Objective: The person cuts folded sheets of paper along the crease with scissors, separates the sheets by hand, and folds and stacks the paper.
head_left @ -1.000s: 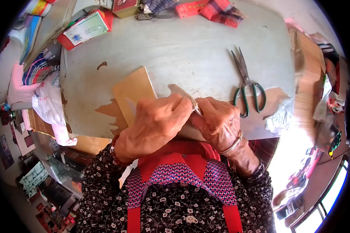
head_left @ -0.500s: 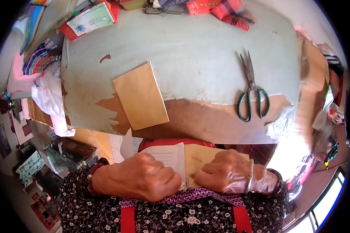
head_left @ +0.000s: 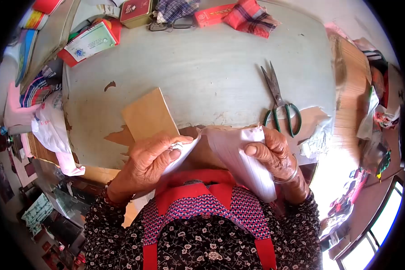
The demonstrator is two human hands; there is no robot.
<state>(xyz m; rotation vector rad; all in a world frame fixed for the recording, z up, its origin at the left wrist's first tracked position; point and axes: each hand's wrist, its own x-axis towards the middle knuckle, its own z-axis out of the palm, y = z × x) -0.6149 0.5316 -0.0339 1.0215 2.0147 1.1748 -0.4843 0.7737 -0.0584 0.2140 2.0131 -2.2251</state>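
My left hand [head_left: 148,159] is closed, with thumb and fingers pinching white paper and a small crumpled white bit. My right hand [head_left: 276,157] grips the upper right corner of a lined white paper [head_left: 243,155], which hangs curved over my lap. The two papers come close together near the table edge; I cannot tell whether they are joined. A tan-covered notebook [head_left: 150,112] lies on the table, just beyond my left hand. Scissors [head_left: 279,96] with green handles, blades slightly apart, lie beyond my right hand.
The table [head_left: 202,67] has a worn, peeling pale cover. Along its far side are a spiral desk calendar [head_left: 90,42], a tin [head_left: 137,12], glasses [head_left: 173,24], a red box [head_left: 213,15] and plaid cloth [head_left: 252,19]. A white plastic bag [head_left: 51,121] hangs at left.
Both hands have risen from my lap toward the table edge and moved apart, turning from fists to pinches. The lined paper came up with them; the brown sheet in my lap no longer shows.
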